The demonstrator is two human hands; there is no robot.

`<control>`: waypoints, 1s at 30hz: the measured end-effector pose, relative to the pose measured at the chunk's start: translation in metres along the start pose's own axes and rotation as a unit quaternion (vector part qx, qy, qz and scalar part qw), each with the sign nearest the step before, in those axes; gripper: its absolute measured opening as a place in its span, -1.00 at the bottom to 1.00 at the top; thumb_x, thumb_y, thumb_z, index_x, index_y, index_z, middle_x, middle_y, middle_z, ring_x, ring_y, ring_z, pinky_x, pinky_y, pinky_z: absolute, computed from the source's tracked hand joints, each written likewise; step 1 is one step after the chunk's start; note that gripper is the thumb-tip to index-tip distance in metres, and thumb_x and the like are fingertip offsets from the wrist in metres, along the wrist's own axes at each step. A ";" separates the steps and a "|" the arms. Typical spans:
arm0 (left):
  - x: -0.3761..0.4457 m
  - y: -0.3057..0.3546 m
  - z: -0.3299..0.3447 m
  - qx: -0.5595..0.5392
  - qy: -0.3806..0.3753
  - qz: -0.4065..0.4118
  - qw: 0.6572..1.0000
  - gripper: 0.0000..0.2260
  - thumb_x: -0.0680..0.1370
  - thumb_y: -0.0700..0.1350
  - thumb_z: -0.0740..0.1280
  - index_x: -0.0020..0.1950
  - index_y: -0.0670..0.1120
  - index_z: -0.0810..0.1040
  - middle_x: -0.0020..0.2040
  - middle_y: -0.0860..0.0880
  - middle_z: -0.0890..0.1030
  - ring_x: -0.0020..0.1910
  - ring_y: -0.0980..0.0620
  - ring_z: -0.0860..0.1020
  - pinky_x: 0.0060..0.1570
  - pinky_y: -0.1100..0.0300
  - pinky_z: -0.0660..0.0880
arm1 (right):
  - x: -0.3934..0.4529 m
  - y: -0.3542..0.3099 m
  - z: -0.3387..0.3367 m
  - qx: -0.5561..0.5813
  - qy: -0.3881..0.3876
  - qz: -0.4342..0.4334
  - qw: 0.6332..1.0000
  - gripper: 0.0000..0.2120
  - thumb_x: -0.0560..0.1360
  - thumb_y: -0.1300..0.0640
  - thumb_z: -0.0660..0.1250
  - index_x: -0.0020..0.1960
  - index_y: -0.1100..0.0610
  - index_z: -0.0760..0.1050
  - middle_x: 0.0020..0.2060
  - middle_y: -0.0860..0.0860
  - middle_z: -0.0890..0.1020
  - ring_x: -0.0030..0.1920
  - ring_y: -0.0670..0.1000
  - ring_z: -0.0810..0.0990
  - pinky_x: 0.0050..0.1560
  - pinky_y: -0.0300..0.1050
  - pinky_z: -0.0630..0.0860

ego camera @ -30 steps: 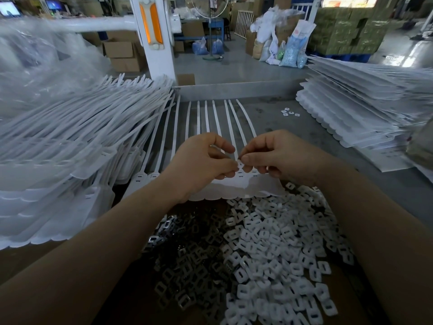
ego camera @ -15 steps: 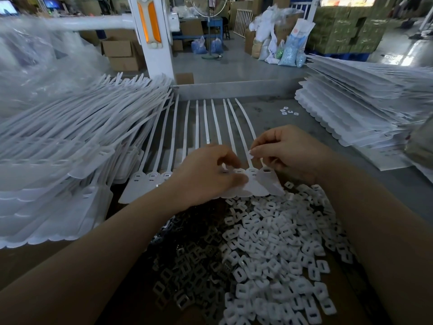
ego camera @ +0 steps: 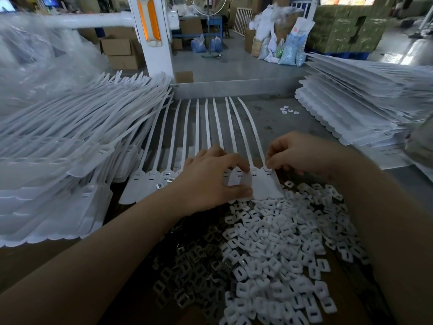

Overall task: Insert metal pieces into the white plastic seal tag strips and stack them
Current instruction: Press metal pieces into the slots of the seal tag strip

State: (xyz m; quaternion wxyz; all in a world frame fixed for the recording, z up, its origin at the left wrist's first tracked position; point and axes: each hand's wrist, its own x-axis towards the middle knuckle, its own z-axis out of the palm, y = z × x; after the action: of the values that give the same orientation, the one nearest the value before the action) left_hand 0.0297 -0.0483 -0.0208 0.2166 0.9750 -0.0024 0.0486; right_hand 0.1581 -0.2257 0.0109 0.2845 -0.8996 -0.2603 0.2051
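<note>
Two tall stacks of white plastic seal tag strip sheets flank the grey metal worktable (ego camera: pixel 293 127): the left stack (ego camera: pixel 70 146) fills the 9 to 10 o'clock zone, strips fanned toward 1 o'clock; the right stack (ego camera: pixel 365 99) sits at 2 o'clock, scalloped edge facing the centre. Clear crumpled plastic sheeting (ego camera: pixel 42 66) lies behind the left stack at 10 o'clock. A white post with an orange reflector (ego camera: pixel 150 26) stands at 12 o'clock.

Heap of small white plastic rectangular clips with slots (ego camera: pixel 281 249): 5 to 6 o'clock, spreading up to touch the tag heads. Beside it at 6 to 7 o'clock, a darker heap of small grey metal pieces with square openings (ego camera: pixel 187 273); the two heaps meet along their edge.

Working sheet of joined white seal tag strips (ego camera: pixel 208 127): flat on the table at centre, strips running toward 12 o'clock, paddle-shaped heads in a row at the near end. One metal piece (ego camera: pixel 159 185) lies on the heads at the left end.

Left hand (ego camera: pixel 210 179): centre, palm down on the heads, fingers bent, thumb and forefinger bracketing one tag head (ego camera: pixel 241 184); thumb tip presses its lower edge.

Right hand (ego camera: pixel 302 153): 2 o'clock from centre, fingers curled, tips pinched at the slot of the rightmost tag head (ego camera: pixel 269 181). Whether a small part sits in the pinch cannot be told.

Few loose white clips (ego camera: pixel 289 110) lie well apart at 1 o'clock.
</note>
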 end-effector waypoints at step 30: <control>-0.002 0.002 -0.001 -0.009 0.001 -0.010 1.000 -0.63 0.41 0.33 0.36 0.18 0.36 0.44 0.18 0.15 0.39 0.24 0.10 0.30 0.17 0.10 0.12 | 0.002 -0.014 0.006 -0.068 -0.020 0.024 0.997 -0.90 0.48 0.17 0.42 -0.18 0.04 0.53 -0.23 -0.01 0.59 -0.27 -0.05 0.51 -0.35 -0.20 0.33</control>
State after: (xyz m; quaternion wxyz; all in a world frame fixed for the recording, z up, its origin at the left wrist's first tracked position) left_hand 0.0279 -0.0502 -0.0195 0.2260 0.9729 0.0067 0.0476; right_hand 0.1519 -0.2123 0.0141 0.2124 -0.9188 -0.2571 0.2113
